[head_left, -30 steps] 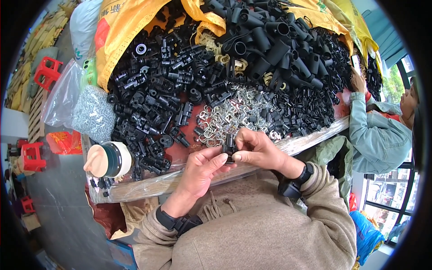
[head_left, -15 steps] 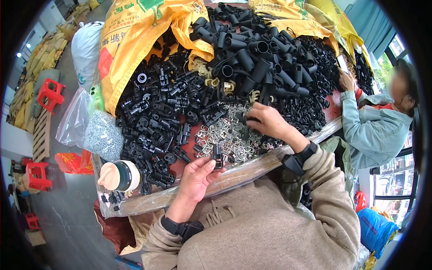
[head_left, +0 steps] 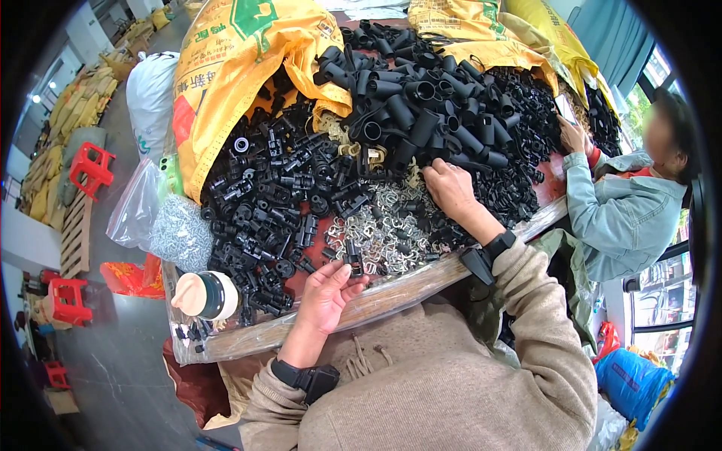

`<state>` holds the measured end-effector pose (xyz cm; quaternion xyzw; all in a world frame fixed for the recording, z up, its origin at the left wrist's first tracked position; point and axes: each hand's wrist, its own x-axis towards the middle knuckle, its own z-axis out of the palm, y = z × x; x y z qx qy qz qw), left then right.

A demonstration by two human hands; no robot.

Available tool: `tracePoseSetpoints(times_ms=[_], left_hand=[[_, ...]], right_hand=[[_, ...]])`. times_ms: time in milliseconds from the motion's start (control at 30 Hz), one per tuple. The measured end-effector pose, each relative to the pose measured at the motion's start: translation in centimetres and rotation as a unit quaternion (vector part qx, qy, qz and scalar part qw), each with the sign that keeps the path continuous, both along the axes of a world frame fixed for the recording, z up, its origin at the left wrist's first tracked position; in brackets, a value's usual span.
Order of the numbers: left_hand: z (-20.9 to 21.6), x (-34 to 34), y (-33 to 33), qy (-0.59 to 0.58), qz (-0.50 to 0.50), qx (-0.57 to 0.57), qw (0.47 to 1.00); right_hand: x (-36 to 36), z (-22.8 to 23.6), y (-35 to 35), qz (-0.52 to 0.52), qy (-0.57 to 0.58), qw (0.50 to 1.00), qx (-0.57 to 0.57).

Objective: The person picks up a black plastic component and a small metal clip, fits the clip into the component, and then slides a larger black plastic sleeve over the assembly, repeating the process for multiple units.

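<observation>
Close to the table's near edge, my left hand (head_left: pixel 325 297) pinches a small black plastic fitting (head_left: pixel 352 259) between thumb and fingers, holding it upright. Farther off, my right hand (head_left: pixel 453 194) rests with curled fingers at the border between the large black tubes (head_left: pixel 425 128) and the small black pieces (head_left: pixel 496 194). Its fingertips are partly hidden, and I cannot make out what they hold. Between my hands lies a heap of silvery metal clips (head_left: pixel 376 233). A pile of black plastic fittings (head_left: pixel 263 195) spreads to the left. Brass-coloured clips (head_left: pixel 372 159) lie beyond the silvery ones.
A lidded cup (head_left: pixel 210 295) stands at the table's left corner beside a clear bag of small screws (head_left: pixel 182 234). Yellow woven sacks (head_left: pixel 218 83) lie open at the back. On the right, a person in a denim jacket (head_left: pixel 620 203) holds a phone (head_left: pixel 565 109). Red stools (head_left: pixel 92 169) stand on the floor.
My right hand has moved from above the silvery clips, away and slightly right, to the edge of the black tubes. My left hand still holds the fitting, tipped slightly lower.
</observation>
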<state>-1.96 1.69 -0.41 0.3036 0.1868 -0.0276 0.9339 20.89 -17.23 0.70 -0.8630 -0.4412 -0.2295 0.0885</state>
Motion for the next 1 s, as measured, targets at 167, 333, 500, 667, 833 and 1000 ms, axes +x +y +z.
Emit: tracePoseSetpoints(times_ms=[167, 333, 500, 667, 833, 1000], left_hand=[[0.0, 0.1, 0.0, 0.008, 0.006, 0.000, 1.000], [0.1, 0.3, 0.2, 0.016, 0.006, 0.002, 1.000], [0.8, 1.0, 0.5, 0.043, 0.002, 0.016, 0.999], [2.2, 2.4, 0.8, 0.049, 0.001, 0.025, 0.999], [3.2, 4.5, 0.9, 0.040, -0.022, 0.026, 0.999], [3.3, 6.5, 1.0, 0.031, -0.072, 0.025, 0.997]], right_hand=[[-1.0, 0.6, -0.2, 0.011, 0.059, 0.996, 0.064], [-0.6, -0.5, 0.5, 0.013, 0.062, 0.998, 0.001], [-0.4, -0.2, 1.6, 0.021, 0.066, 0.996, 0.050], [-0.1, 0.0, 2.2, 0.034, 0.083, 0.987, 0.136], [-1.6, 2.5, 1.4, 0.063, 0.519, 0.812, 0.260], [-3.3, 4.0, 1.5, 0.119, 0.778, 0.540, 0.298]])
